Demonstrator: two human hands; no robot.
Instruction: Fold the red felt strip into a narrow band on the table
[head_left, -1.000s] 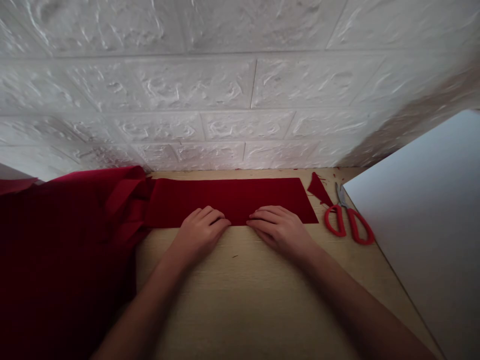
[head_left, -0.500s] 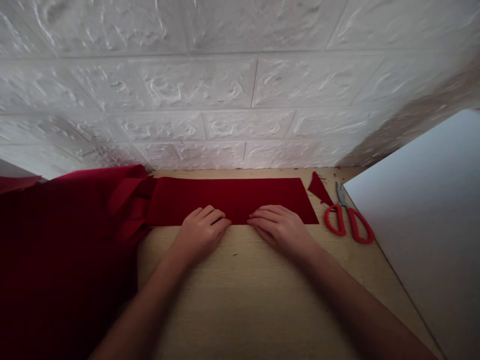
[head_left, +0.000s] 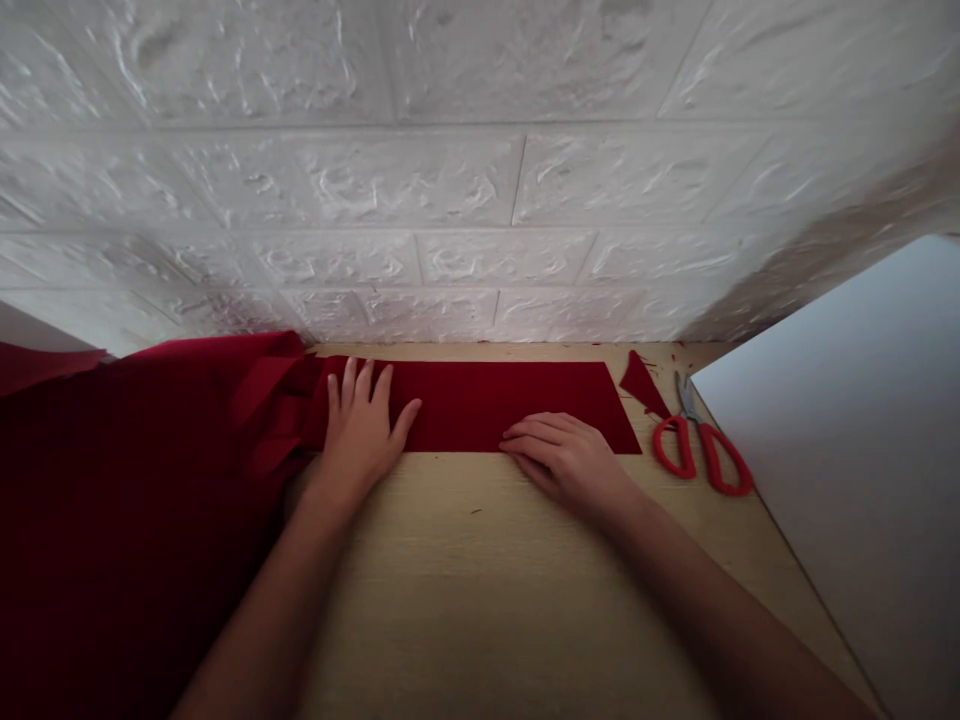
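The step in hand looks to be keeping the strip [head_left: 465,405] flat on the table [head_left: 465,580]. To do it well, the left hand [head_left: 361,430] should press lightly with an even palm, so that the cloth does not ripple or skew, while the right hand [head_left: 566,457] keeps the near edge straight. Pressing too hard at one end could drag the weave out of line.

The left hand's fingers are spread over the strip's left end. The right hand's fingers lie close together at the near edge, right of centre; whether they pinch it, I cannot tell.

The strip lies across the middle of the frame, just below the wall [head_left: 450,180]. It is deep red, matt and mostly smooth, with straight long edges and a slanted right end. Its left end meets the rumpled red pile [head_left: 112,520] at lower left; whether they join is unclear. Scissors [head_left: 724,462] lie right of it, touching or nearly touching a red scrap [head_left: 643,383].
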